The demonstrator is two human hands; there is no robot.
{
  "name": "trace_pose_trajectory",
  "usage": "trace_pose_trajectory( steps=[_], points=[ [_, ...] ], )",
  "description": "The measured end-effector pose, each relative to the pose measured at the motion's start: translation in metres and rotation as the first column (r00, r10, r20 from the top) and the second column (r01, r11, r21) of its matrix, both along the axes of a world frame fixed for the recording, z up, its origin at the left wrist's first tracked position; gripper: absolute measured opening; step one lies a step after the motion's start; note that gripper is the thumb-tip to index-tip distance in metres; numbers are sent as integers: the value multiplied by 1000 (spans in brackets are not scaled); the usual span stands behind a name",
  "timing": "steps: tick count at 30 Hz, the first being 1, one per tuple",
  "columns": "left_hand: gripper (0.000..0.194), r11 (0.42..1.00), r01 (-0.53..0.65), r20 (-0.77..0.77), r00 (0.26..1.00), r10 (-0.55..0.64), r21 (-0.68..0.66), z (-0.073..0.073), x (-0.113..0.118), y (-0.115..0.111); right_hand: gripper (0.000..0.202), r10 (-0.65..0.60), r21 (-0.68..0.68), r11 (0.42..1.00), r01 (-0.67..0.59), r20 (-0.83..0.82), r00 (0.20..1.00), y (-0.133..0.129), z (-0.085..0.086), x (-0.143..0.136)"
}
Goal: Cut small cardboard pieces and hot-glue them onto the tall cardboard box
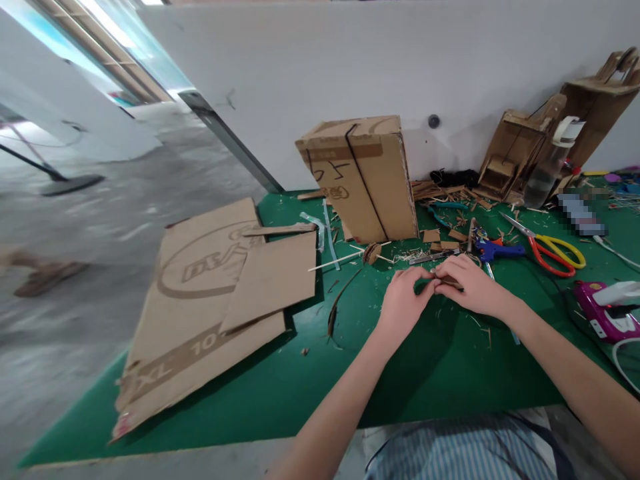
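Note:
Both my hands meet over the green table (320, 387), right of its middle. Between the fingertips of my left hand (407, 299) and my right hand (467, 283) is a small brown piece of cardboard (449, 281), mostly covered by the fingers. Both hands pinch it. Just beyond them lie a blue glue gun (500, 250) and some cardboard scraps. Left of my hands, a round cardboard piece (371, 253) has thin sticks through it. A dark frayed strand (334, 313) lies in front of that.
A cardboard box (367, 180) stands against the wall. Flat cardboard sheets (200, 280) cover the left side. To the right are scissors (555, 253), a phone (581, 213), a water bottle (547, 167), a magenta power strip (603, 313) and cables. Cardboard constructions (515, 157) stand at the back right.

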State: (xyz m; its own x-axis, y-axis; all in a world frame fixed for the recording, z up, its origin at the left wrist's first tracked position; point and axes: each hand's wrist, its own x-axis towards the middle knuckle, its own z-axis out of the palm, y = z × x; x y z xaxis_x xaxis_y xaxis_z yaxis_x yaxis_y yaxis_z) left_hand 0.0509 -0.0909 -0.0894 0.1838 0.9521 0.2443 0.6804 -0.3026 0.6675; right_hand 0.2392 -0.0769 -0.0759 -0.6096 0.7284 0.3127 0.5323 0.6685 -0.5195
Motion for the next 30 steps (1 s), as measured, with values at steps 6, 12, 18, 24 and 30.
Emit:
trace_pose_trajectory(
  steps=[6, 12, 18, 24, 30],
  points=[
    [3, 1000, -11, -15, 1000, 11, 1, 2, 1, -2, 27, -14, -12, 1000, 15, 18, 1000, -1, -2, 1],
    [7, 997, 21, 59, 998, -26, 77, 3, 3, -5, 57, -7, 57, 998, 2, 92, 996, -2, -6, 4],
    [51, 986, -32, 183, 983, 2, 164, -2, 4, -7, 52, -19, 154, 988, -8, 174, 985, -3, 0, 2],
    [32, 956, 79, 93, 990, -109, 284, -1, 3, -7, 32, -67, 161, 987, 29, 238, 969, -6, 6, 3],
    [27, 945, 83, 1, 996, -88, 317, -10, 4, -3, 43, -152, 272, 961, 54, 353, 923, -9, 8, 7]
  ],
)
